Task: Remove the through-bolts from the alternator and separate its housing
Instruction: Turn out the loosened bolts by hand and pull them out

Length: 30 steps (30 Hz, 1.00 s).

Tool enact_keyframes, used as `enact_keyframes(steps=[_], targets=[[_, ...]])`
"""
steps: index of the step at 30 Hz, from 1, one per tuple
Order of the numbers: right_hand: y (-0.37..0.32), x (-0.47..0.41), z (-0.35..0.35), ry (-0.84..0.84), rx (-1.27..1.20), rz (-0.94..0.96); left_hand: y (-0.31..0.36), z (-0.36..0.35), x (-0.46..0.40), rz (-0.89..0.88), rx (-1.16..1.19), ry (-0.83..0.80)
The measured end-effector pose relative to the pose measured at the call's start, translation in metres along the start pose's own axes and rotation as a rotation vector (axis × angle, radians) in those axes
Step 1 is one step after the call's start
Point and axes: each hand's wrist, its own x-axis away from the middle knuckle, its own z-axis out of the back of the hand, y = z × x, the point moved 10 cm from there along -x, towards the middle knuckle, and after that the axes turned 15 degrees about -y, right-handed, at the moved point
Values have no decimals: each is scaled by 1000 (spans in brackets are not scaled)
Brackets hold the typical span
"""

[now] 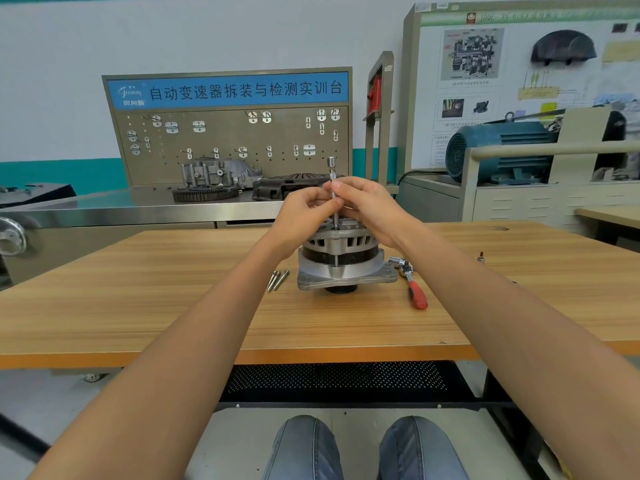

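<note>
Reaching forward, both arms meet above the alternator (341, 258), which stands on the wooden table (173, 306). The left hand (304, 211) and right hand (367, 206) both pinch a thin upright socket bar (333, 188). Three loose bolts (277, 279) lie just beside the alternator.

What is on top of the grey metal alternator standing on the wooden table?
On the grey metal alternator a slim steel extension bar stands upright, pinched by the left hand and right hand. The hands cover most of its top face.
</note>
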Motion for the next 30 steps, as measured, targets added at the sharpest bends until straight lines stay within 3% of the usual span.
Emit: enact_keyframes(steps=[9, 16, 23, 30], targets=[[3, -3, 1, 18, -10, -14, -5, 3, -5, 44, -24, 88], [4, -2, 0, -23, -60, -15, -3, 0, -1, -3, 14, -8], [3, -2, -1, 7, -26, -16, -8, 5, -5, 40, 6, 71], [0, 1, 2, 9, -39, 12, -3, 1, -2, 3, 1, 10]])
